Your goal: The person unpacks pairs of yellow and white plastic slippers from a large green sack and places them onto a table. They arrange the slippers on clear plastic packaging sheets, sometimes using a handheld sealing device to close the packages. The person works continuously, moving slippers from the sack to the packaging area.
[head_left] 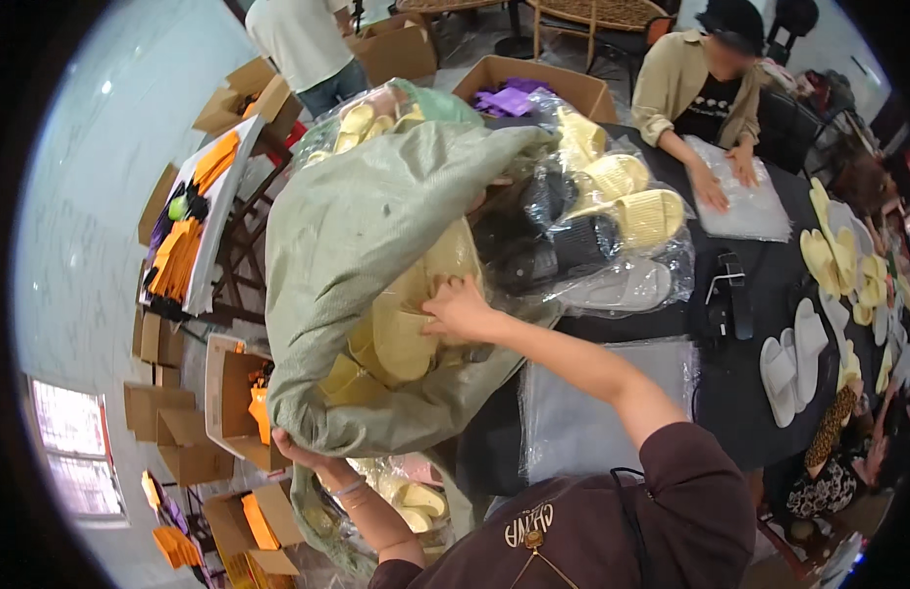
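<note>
Right hand (462, 309); yellow slipper (401, 342) at fingertips (431, 307)

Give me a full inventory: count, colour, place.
Sack: one, pale green, centre
Slippers: several, yellow, inside sack
Bagged slippers: several, yellow, black, grey, right of sack
Loose slippers: several, mostly white and yellow, table's right
Table: one, black, right
Clear plastic: two stacks, on table
Cardboard boxes: several, brown, left and back
Side table: one, white, left, bearing orange items
Window: one, white, left
Co-workers: at least two, white and beige tops, back
Left hand: one, bare, at sack's edge
Right hand: one, bare, on slippers inside sack
</note>
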Demonstrator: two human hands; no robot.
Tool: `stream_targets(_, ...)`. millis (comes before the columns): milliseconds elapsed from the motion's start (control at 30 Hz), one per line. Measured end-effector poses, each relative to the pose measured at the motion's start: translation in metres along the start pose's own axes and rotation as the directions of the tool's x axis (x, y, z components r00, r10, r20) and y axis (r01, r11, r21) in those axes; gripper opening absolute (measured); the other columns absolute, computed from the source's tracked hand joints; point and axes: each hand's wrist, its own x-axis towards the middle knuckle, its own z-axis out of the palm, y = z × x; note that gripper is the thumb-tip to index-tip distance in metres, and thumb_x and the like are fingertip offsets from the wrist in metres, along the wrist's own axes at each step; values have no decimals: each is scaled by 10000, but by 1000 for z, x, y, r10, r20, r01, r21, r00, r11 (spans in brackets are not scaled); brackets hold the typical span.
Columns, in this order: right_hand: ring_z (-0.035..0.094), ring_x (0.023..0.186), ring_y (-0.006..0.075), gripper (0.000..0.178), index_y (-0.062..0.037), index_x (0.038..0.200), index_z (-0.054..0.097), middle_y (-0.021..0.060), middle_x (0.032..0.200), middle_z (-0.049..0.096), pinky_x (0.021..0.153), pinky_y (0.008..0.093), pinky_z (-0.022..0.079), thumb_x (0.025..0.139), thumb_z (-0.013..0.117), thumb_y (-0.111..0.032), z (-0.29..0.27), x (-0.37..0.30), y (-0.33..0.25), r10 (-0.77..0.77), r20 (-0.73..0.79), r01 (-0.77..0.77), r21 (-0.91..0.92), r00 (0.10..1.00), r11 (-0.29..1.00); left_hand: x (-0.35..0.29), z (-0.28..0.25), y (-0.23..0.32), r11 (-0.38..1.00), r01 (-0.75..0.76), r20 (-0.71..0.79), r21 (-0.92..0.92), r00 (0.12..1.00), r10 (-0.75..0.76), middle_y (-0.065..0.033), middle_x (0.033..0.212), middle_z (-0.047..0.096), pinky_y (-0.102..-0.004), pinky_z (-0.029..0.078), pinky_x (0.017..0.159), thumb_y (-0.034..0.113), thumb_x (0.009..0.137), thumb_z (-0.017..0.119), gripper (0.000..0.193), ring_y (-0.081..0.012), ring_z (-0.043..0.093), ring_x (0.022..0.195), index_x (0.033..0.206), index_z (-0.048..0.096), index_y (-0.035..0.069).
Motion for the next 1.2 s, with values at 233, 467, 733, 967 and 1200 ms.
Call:
stream_targets(233, 527, 994, 329, 517, -86, 1055, 632, 141, 980, 533, 889, 456, 344, 792, 641, -531, -90, -166, 27, 338, -266, -279, 238, 903, 930, -2, 2, -11, 990, 55, -53, -128, 997, -62, -180, 1186, 585, -465, 471, 919, 291, 850, 453, 475, -311, 577, 1075, 1195, 538, -24)
stream_targets(467, 490, 1081, 397, 554, -42, 1144, 593, 233, 1116, 530, 921, 526, 359, 831, 615, -499, -19, -245, 136, 828, -275, -731, 388, 489, 561, -15, 30, -22, 986, 151, -225, 69, 965, -133, -137, 1178, 599, -399, 456, 958, 216, 784, 532, 458, -270, 581, 1083, 1184, 555, -6)
stream_targets(733, 507, 1085, 375, 413, -25, 1169, 545, 239, 1089, 564, 918, 431, 409, 845, 648, -260, -6, -230, 97, 587, -548, -605, 175, 595, 777, -36, 5, 0, 971, 125, -152, -204, 976, -157, -167, 1162, 608, -460, 487, 940, 158, 756, 527, 490, -309, 597, 1063, 1215, 533, -15)
stream_targets(967, 450, 1216, 351, 445, -99, 1207, 561, 177, 1320, 467, 986, 466, 380, 817, 671, -282, 45, -106, -6, 238, -185, -154, 379, 953, 913, -57, 14, -2, 925, 178, 44, -334, 984, -174, -197, 1160, 616, -435, 516, 910, 181, 802, 493, 453, -315, 630, 1008, 1194, 548, -41)
stream_targets(1200, 372, 1300, 312, 343, -238, 1187, 594, 93, 1395, 414, 1041, 550, 299, 847, 557, -272, 171, -51, 7, -256, -5, 233, -399, 967, 887, -83, 32, -7, 869, 237, 36, -435, 969, -246, -198, 1201, 587, -419, 475, 958, 178, 749, 510, 534, -313, 590, 1067, 1230, 516, -52)
